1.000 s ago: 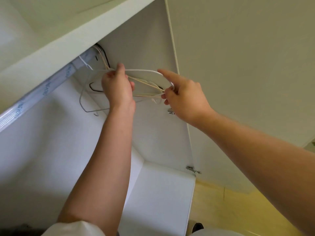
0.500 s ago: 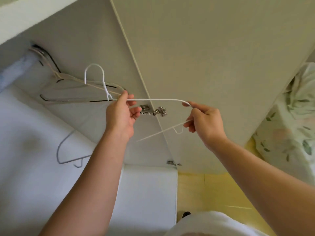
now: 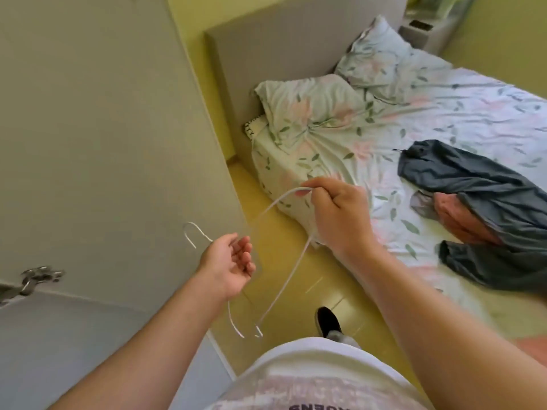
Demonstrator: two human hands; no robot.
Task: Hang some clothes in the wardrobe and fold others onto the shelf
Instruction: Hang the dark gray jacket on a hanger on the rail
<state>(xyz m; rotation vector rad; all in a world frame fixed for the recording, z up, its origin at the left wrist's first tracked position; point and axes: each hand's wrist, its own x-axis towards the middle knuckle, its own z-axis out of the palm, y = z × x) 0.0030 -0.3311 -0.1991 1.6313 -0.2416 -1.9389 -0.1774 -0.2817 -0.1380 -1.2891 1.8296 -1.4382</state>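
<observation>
Now the thin white wire hanger [image 3: 272, 204] is out of the wardrobe, carried in mid-air over the yellow floor [image 3: 296, 279] between the open wardrobe door [image 3: 103, 128] and the bed [image 3: 325, 149]. Half a second ago it was only just clear of the other hangers inside; a second ago both hands were up at the rail sorting it out.

The right hand [image 3: 337, 214] has its fingers curled round one shoulder bend and carries it. The left hand [image 3: 231, 261] is palm-up with fingers loosely bent. The hook sticks out past its thumb side, but whether it still pinches the neck I cannot tell; it was gripping there before.

The view has swung from the wardrobe interior to the bed, so fetching the hanger looks done. Nothing is on it yet.

A crumpled grey-blue garment [image 3: 473, 179] lies on the floral bedsheet, well apart from the hanger, with a pinkish-red piece of cloth [image 3: 453, 217] partly under it. Judging by that, the next step is to reach the bed and thread one garment onto the hanger. The slippery-looking fabric may slide off thin wire.

Also in view are two floral pillows [image 3: 310, 108] at the grey headboard [image 3: 266, 48], a metal door hinge [image 3: 38, 276] and a black shoe [image 3: 327, 321].
</observation>
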